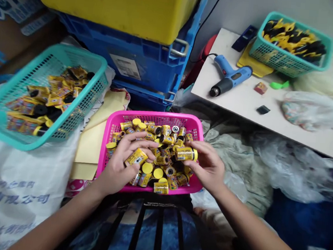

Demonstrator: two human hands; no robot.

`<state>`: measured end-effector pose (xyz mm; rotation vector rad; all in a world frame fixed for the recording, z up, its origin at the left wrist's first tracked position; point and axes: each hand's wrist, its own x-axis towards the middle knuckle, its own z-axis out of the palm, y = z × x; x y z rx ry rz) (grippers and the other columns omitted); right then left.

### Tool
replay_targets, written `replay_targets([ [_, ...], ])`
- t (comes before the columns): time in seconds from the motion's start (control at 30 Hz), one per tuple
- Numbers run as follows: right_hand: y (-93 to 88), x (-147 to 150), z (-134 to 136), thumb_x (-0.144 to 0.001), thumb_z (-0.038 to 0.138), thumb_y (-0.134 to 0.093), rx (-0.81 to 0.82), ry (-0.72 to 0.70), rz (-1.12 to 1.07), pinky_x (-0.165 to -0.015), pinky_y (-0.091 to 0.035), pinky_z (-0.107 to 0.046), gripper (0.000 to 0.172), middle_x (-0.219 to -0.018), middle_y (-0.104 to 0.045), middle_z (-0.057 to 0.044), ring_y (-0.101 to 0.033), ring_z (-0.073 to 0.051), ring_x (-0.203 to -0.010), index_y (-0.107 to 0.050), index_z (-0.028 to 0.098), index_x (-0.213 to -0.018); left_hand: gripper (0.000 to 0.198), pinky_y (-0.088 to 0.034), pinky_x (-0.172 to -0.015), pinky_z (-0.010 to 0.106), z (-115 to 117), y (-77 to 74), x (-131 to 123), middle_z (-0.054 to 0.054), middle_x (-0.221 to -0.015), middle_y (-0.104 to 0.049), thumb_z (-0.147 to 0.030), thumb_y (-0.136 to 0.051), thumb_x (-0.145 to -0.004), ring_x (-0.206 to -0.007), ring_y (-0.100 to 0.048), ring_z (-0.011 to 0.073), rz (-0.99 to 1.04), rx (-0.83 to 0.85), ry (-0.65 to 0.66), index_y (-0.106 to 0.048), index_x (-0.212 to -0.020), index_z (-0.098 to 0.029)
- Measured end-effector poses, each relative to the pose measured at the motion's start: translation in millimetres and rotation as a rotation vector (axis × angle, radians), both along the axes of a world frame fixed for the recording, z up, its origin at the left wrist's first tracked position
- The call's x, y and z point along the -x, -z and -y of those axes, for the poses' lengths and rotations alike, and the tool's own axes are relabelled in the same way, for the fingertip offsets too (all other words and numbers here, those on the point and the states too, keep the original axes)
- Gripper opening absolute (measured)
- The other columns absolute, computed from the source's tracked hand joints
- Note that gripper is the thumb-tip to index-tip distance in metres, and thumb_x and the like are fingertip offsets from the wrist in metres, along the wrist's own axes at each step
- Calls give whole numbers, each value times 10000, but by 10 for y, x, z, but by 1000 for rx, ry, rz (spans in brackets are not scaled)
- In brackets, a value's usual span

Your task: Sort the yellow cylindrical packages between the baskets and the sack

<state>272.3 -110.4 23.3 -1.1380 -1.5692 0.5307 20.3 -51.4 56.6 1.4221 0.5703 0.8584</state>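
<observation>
A pink plastic basket [106, 150] sits close in front of my body, filled with many small yellow printed canisters, some with yellow caps and some showing black ends. Over its left side my left hand [118, 169] is closed loosely round one small yellow canister [136, 157], its printed label facing up. At the right side, my right hand [211, 166] pinches another yellow canister [185, 154] between thumb and fingers. That one lies on its side, with a yellow cap towards my palm. Both held canisters are just above the pile.
On the left a teal basket [8, 141] holds flat yellow and black pieces. Stacked blue crates [149, 60] stand ahead under a yellow bin [116, 6]. The white table [231, 96] at right carries a blue heat gun [231, 76] and another teal basket [281, 59].
</observation>
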Motion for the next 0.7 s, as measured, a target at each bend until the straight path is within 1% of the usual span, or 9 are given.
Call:
replay_targets([
  [0.17,-76,65,-21,-863,231,-740,-74,-73,-124,-949,-523,-274,365,-1107,-572,-80,-571,-153,-1090,-580,194,-1188,445,-548,-909,327,-3,-26,-54,92,-1319,-589,-170,-475,-962,-999,-660,157,-157,-142,-49,-383,-1384,-278],
  [0.27,-93,93,-34,-852,222,-753,-88,-86,-157,-947,-507,-250,374,-1094,-569,-65,-565,-135,-1077,-566,195,-1174,500,-511,-1001,386,-38,-16,-98,105,-1384,-546,-209,-484,-967,-1138,-623,207,-343,-233,-49,-337,-1439,-287],
  [0.33,-88,54,-51,-860,237,-748,-90,-86,-60,-944,-496,-259,364,-1082,-575,-61,-564,-136,-1061,-557,193,-1166,572,-420,-1109,452,-93,-23,-88,123,-1472,-469,-282,-524,-958,-1319,-503,266,-511,-352,-50,-297,-1482,-268],
  [0.4,-40,-61,-75,-863,359,-753,-46,-80,160,-989,-466,-323,456,-1140,-570,-79,-541,-170,-1104,-537,192,-1229,592,-315,-1178,494,-156,-28,1,127,-1536,-395,-348,-543,-945,-1429,-362,300,-658,-490,-107,-322,-1484,-242],
  [0.5,155,-361,-104,-867,619,-666,131,109,390,-1114,-327,-501,696,-1318,-476,-135,-423,-270,-1260,-479,160,-1356,480,-261,-1193,520,-206,54,311,151,-1519,-411,-405,-499,-947,-1441,-334,317,-855,-577,-341,-488,-1373,-185],
  [0.57,342,-569,-102,-814,714,-629,366,299,269,-1134,-252,-581,864,-1390,-388,-182,-364,-324,-1302,-427,110,-1398,511,-243,-1191,542,-190,208,576,198,-1488,-435,-459,-466,-931,-1435,-335,344,-989,-500,-525,-544,-1314,-129],
  [0.6,434,-647,-93,-770,734,-642,531,319,140,-1129,-259,-591,941,-1402,-360,-202,-370,-335,-1296,-398,89,-1410,611,-231,-1193,549,-167,308,698,223,-1484,-434,-513,-471,-895,-1438,-326,362,-1019,-416,-610,-520,-1337,-95],
  [0.63,518,-698,-80,-727,751,-655,694,277,7,-1113,-301,-581,1002,-1393,-362,-217,-403,-335,-1271,-381,74,-1413,726,-276,-1180,532,-135,413,801,232,-1501,-413,-554,-477,-860,-1434,-338,364,-1019,-247,-684,-450,-1403,-73],
  [0.7,644,-702,-45,-705,770,-647,973,24,-261,-1043,-422,-518,1013,-1322,-441,-211,-501,-304,-1182,-392,72,-1393,861,-403,-1109,525,-46,603,933,176,-1550,-377,-634,-496,-811,-1388,-418,372,-969,272,-738,-339,-1494,-135],
])
